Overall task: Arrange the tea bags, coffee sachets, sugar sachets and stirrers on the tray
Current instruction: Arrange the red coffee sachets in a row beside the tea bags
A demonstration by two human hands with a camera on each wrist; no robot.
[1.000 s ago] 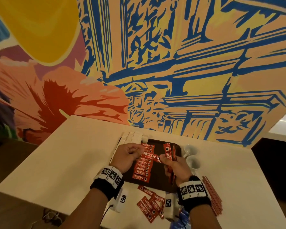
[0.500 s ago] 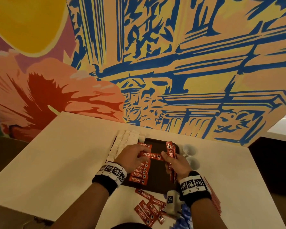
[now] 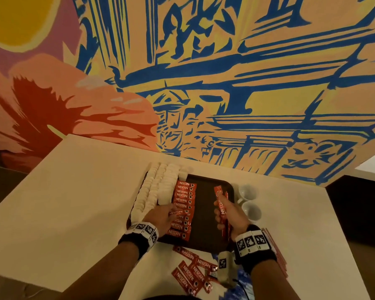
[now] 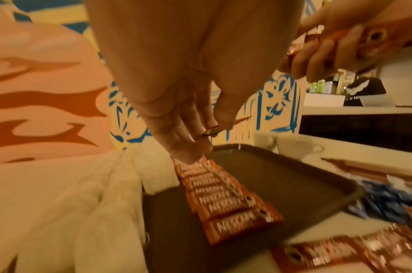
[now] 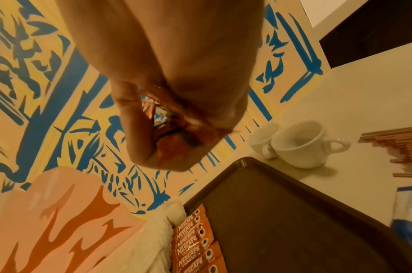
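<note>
Head view: left hand (image 3: 160,216) rests flat-fingered on the coffee sachet row (image 3: 183,204); right hand (image 3: 230,215) grips a sachet bundle (image 3: 222,204).

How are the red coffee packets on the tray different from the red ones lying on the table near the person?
The coffee sachets on the tray lie in one neat overlapping column beside the white sachets; the loose coffee sachets on the table are scattered at mixed angles. The left hand rests on the tray column; nothing touches the loose ones. Both are red Nescafe packets.

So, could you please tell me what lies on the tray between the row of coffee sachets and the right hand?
Only bare dark tray: the head view shows nothing between the sachet row and the right hand.
</note>
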